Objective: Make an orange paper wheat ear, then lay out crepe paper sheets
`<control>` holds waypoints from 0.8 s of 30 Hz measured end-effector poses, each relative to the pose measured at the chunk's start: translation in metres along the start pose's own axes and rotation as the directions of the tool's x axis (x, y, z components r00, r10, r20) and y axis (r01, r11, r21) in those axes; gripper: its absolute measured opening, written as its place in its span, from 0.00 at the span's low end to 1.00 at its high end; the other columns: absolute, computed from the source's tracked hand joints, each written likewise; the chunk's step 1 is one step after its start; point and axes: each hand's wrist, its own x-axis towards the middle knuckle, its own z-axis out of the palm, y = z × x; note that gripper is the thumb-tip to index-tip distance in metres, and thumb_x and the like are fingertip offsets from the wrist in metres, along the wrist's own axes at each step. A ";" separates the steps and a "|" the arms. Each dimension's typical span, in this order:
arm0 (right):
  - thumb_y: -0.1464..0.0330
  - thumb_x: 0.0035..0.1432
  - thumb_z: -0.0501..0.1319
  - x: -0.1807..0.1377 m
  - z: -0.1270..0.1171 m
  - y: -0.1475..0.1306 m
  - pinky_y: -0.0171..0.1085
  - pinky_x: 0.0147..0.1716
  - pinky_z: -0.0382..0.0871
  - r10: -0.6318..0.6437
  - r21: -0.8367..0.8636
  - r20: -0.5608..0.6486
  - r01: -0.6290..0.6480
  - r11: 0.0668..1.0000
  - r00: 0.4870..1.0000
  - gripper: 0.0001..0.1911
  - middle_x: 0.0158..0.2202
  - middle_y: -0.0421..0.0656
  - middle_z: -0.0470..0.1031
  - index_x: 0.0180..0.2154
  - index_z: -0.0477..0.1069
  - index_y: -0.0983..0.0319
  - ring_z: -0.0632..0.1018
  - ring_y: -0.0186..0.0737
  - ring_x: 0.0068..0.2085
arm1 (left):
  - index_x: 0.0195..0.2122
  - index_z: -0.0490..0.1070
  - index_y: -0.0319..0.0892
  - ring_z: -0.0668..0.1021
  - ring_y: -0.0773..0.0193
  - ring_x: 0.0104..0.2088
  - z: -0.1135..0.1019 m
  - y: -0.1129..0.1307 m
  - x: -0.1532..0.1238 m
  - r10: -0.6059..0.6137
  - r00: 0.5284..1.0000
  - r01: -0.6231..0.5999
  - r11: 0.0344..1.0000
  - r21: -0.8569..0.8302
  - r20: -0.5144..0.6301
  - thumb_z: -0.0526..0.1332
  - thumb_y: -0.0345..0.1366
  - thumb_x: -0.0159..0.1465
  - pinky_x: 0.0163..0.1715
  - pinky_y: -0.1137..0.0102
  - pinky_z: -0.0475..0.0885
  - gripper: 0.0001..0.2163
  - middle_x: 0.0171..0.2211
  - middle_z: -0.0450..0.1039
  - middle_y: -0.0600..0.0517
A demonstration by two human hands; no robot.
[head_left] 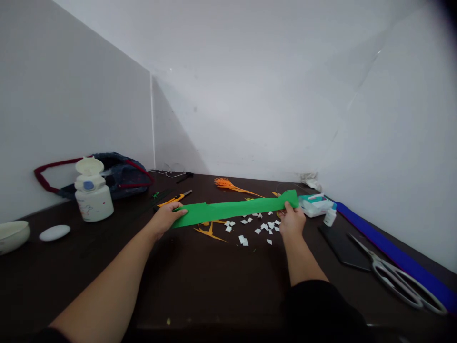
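Note:
A long green paper strip (235, 208) stretches across the dark table (200, 276), held a little above it. My left hand (164, 219) pinches its left end, thumb on top. My right hand (292, 221) grips the right end, fingers closed on the paper. Under the strip lie several small white paper bits (257, 228) and orange paper scraps (209, 232). An orange fringed paper piece (228, 184) lies behind the strip.
A white wipes tub (93, 193) and a dark bag (117, 176) stand at the left, with a white bowl (12, 234) and a white oval object (54, 232). A yellow utility knife (175, 197) lies behind my left hand. Scissors (400, 276), a blue strip (396, 255), a small white bottle (330, 215) and a teal-white pack (314, 204) lie right.

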 end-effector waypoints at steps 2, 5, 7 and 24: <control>0.67 0.61 0.58 0.001 -0.002 0.000 0.33 0.26 0.72 0.012 -0.005 -0.011 -0.012 1.000 1.000 0.08 0.34 0.40 0.72 0.41 0.68 0.65 0.74 0.31 0.28 | 0.25 0.69 0.41 0.64 0.67 0.21 -0.002 -0.002 0.001 -0.005 1.000 0.005 1.000 -0.004 -0.012 0.62 0.48 0.48 0.23 0.73 0.55 0.14 0.19 0.62 0.58; 0.67 0.61 0.58 0.002 -0.004 -0.001 0.33 0.26 0.72 0.020 -0.010 -0.012 -0.020 1.000 1.000 0.09 0.34 0.40 0.72 0.41 0.68 0.65 0.74 0.31 0.28 | 0.26 0.70 0.41 0.66 0.66 0.22 -0.004 -0.005 0.003 -0.003 0.999 0.002 1.000 -0.020 -0.032 0.63 0.48 0.47 0.24 0.73 0.57 0.14 0.20 0.64 0.58; 0.67 0.61 0.58 0.002 -0.004 -0.001 0.34 0.26 0.72 0.020 -0.010 -0.008 -0.020 1.000 1.000 0.09 0.35 0.40 0.72 0.41 0.68 0.65 0.74 0.32 0.29 | 0.27 0.71 0.41 0.67 0.65 0.22 -0.006 -0.006 0.004 -0.001 0.999 -0.001 0.999 -0.036 -0.048 0.64 0.47 0.46 0.24 0.73 0.58 0.15 0.20 0.65 0.58; 0.69 0.61 0.58 -0.003 -0.001 -0.001 0.31 0.24 0.71 0.013 0.032 0.025 -0.014 0.999 1.000 0.05 0.30 0.37 0.71 0.37 0.69 0.66 0.72 0.29 0.24 | 0.27 0.71 0.40 0.67 0.68 0.22 -0.010 -0.009 0.010 -0.013 0.968 -0.060 0.958 -0.279 -0.252 0.68 0.49 0.38 0.22 0.73 0.61 0.20 0.20 0.66 0.57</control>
